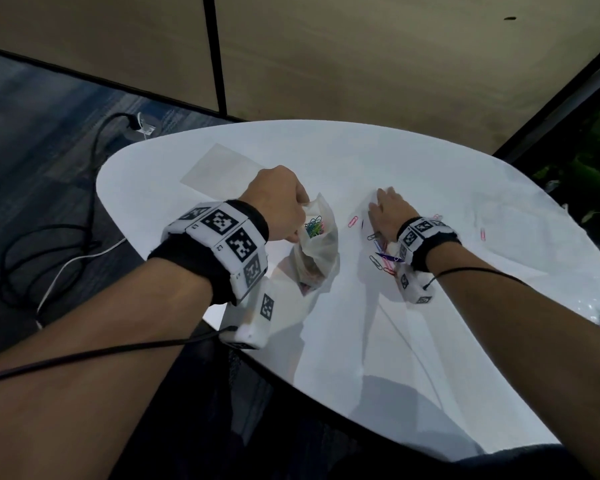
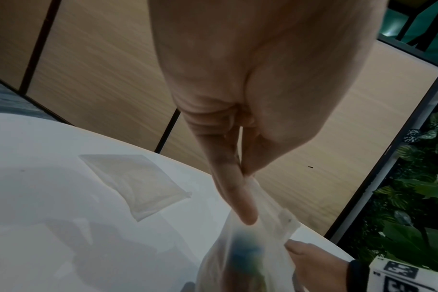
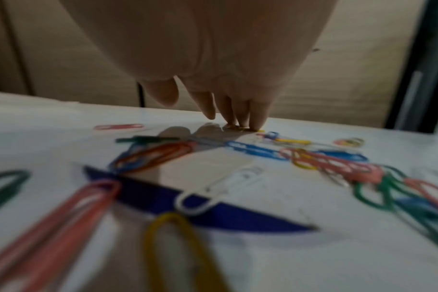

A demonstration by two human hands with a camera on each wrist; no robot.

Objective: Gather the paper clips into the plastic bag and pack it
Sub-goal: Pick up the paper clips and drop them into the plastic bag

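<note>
On a white oval table, working from the left: a flat, empty-looking clear plastic pouch lies near the far edge, well apart from the action. Just to its right, the person's left hand pinches the rim of a translucent plastic bag between thumb and curled fingers, holding its mouth up and open; a bundle of coloured paper clips already sits inside, and the bag's base rests on the tabletop. A single pink paper clip lies between the bag and the right hand, which is spread flat, fingers straight and close together, their tips pressing down on a yellow clip on the table. Beneath and behind that wrist, a loose scatter of red, blue, green, yellow and white clips lies on the surface, some over a dark blue sliver. Farther right, another pink clip lies alone.
</note>
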